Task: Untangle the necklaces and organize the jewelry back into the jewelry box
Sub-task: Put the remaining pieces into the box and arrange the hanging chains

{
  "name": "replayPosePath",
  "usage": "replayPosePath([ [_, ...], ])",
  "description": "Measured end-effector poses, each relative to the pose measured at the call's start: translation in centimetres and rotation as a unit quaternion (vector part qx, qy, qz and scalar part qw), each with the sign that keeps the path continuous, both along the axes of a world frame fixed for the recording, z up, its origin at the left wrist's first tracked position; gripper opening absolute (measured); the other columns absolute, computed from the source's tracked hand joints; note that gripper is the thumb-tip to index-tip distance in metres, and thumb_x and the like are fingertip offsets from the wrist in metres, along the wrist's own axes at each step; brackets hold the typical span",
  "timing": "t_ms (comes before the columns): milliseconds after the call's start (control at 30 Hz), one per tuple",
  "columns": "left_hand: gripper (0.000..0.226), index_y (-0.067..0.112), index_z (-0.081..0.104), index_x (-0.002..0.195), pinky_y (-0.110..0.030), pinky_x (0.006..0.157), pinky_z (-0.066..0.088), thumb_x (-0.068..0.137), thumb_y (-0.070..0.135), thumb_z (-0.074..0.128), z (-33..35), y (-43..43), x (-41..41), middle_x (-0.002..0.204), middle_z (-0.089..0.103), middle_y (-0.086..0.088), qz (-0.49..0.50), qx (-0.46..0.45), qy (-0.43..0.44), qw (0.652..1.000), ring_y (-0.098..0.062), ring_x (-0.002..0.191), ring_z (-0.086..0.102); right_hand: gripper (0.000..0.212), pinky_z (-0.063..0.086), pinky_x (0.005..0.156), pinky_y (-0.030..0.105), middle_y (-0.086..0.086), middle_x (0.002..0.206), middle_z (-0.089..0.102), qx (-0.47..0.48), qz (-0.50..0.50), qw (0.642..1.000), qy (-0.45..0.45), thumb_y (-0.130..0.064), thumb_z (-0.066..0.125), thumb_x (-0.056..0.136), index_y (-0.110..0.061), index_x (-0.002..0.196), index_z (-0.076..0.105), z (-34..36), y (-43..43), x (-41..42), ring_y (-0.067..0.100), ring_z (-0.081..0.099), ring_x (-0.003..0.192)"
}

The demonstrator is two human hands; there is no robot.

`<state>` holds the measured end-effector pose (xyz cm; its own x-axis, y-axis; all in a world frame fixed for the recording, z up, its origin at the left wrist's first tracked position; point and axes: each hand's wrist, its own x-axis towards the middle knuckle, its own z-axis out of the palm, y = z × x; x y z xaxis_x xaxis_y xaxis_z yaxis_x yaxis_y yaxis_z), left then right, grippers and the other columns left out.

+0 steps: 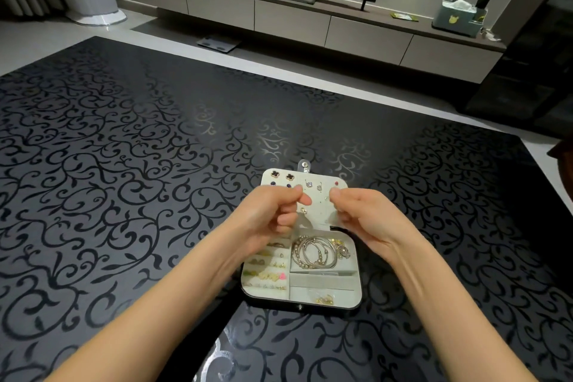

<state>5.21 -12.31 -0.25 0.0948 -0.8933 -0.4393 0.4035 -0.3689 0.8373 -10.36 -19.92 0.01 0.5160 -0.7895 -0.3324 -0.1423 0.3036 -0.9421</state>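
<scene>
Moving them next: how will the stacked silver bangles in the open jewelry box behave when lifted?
The stacked silver bangles probably stay stiff, each keeping its round hoop. They overlap a pearl-beaded bracelet, so lifting one likely drags others. Thin and smooth, they seem light and apt to roll on the glossy black patterned table.

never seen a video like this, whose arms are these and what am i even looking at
No machine here: it is one picture from a camera worn on a person's head, looking down at their own arms. The left hand and right hand hover over an open jewelry box on a dark patterned table. Earrings are pinned to its lid panel; bracelets and rings lie in its compartments. Both hands pinch their fingertips as if on something fine, too thin to see.
</scene>
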Motion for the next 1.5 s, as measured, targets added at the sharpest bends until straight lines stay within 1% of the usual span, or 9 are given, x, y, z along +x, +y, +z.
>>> replayPosePath([
  [100, 0.024, 0.008, 0.064, 0.078, -0.02, 0.044, 0.016, 0.094, 0.02, 0.05, 0.3, 0.1, 0.7, 0.049, 0.025, 0.008, 0.012, -0.056, -0.156, 0.986, -0.009, 0.045, 0.023, 0.036, 0.04, 0.054, 0.01, 0.005, 0.071, 0.057, -0.133, 0.012, 0.976, 0.172, -0.021, 0.066, 0.086, 0.015, 0.08, 0.062, -0.8, -1.4, -0.5, 0.007, 0.053, 0.06],
  [200, 0.025, 0.008, 0.065, 0.078, -0.017, 0.041, 0.018, 0.094, 0.021, 0.051, -0.2, 0.4, 0.9, 0.049, 0.026, 0.008, 0.019, -0.054, -0.173, 0.983, -0.009, 0.045, 0.023, 0.037, 0.038, 0.054, 0.005, 0.009, 0.071, 0.057, -0.146, 0.051, 0.961, 0.231, -0.02, 0.066, 0.085, 0.016, 0.078, 0.061, -1.0, -2.0, -0.5, 0.007, 0.055, 0.063],
  [333, 0.024, 0.006, 0.066, 0.08, -0.018, 0.044, 0.019, 0.093, 0.023, 0.054, -0.7, 0.4, 1.2, 0.05, 0.026, 0.007, 0.02, -0.046, -0.163, 0.985, -0.01, 0.045, 0.023, 0.022, 0.039, 0.051, 0.002, 0.009, 0.066, 0.051, -0.135, 0.086, 0.952, 0.26, -0.016, 0.068, 0.084, -0.002, 0.069, 0.059, -0.7, -2.5, 0.4, 0.008, 0.056, 0.061],
  [467, 0.029, 0.011, 0.068, 0.072, -0.019, 0.044, 0.019, 0.092, 0.027, 0.055, -1.6, 0.4, 0.7, 0.05, 0.03, 0.004, 0.014, -0.059, -0.203, 0.977, -0.01, 0.045, 0.024, 0.039, 0.032, 0.043, 0.004, -0.012, 0.038, 0.046, -0.138, 0.1, 0.941, 0.292, -0.014, 0.068, 0.084, -0.008, 0.05, 0.052, -0.7, -2.7, 1.0, -0.002, 0.042, 0.036],
  [633, 0.031, 0.012, 0.068, 0.072, -0.014, 0.04, 0.024, 0.093, 0.028, 0.054, -2.6, 0.7, 0.0, 0.045, 0.035, 0.004, 0.032, -0.075, -0.24, 0.967, -0.007, 0.038, 0.03, 0.051, 0.038, 0.059, 0.016, -0.011, 0.038, 0.052, -0.131, 0.108, 0.936, 0.308, -0.015, 0.068, 0.084, -0.019, 0.035, 0.055, -0.5, -2.8, 1.2, 0.007, 0.051, 0.054],
  [900, 0.03, 0.009, 0.069, 0.076, -0.017, 0.04, 0.022, 0.093, 0.028, 0.054, -2.8, 0.6, 0.1, 0.046, 0.037, 0.004, 0.04, -0.074, -0.221, 0.972, -0.008, 0.039, 0.028, 0.014, 0.036, 0.06, 0.014, -0.005, 0.051, 0.061, -0.107, 0.104, 0.938, 0.311, -0.016, 0.07, 0.083, -0.004, 0.076, 0.072, -0.2, -3.0, 1.6, 0.012, 0.059, 0.074],
  [1200, 0.03, 0.005, 0.071, 0.078, -0.013, 0.038, 0.024, 0.093, 0.023, 0.053, -2.4, -1.0, -0.1, 0.028, 0.035, 0.011, -0.019, -0.032, -0.36, 0.932, -0.005, 0.03, 0.033, 0.021, 0.039, 0.084, 0.029, 0.006, 0.093, 0.069, -0.106, 0.12, 0.914, 0.373, -0.025, 0.07, 0.083, -0.007, 0.094, 0.074, 0.3, -3.4, 2.4, 0.019, 0.058, 0.101],
  [1367, 0.021, 0.015, 0.064, 0.075, -0.022, 0.046, 0.025, 0.091, 0.024, 0.054, -2.9, -2.8, -0.8, 0.048, 0.038, 0.002, -0.071, -0.023, -0.487, 0.87, -0.011, 0.045, 0.032, 0.03, 0.039, 0.077, 0.03, 0.013, 0.086, 0.065, -0.126, 0.101, 0.905, 0.393, -0.025, 0.069, 0.083, 0.001, 0.096, 0.069, -0.4, -3.5, 2.5, 0.023, 0.059, 0.092],
  [1500, 0.029, 0.004, 0.073, 0.083, -0.028, 0.054, 0.032, 0.091, 0.024, 0.054, -3.0, -4.1, -1.4, 0.057, 0.046, -0.004, -0.077, -0.019, -0.501, 0.862, -0.02, 0.058, 0.042, 0.024, 0.037, 0.065, 0.028, 0.005, 0.063, 0.054, -0.141, 0.11, 0.9, 0.398, -0.025, 0.064, 0.086, -0.001, 0.083, 0.065, -0.4, -3.3, 2.3, 0.02, 0.052, 0.076],
])
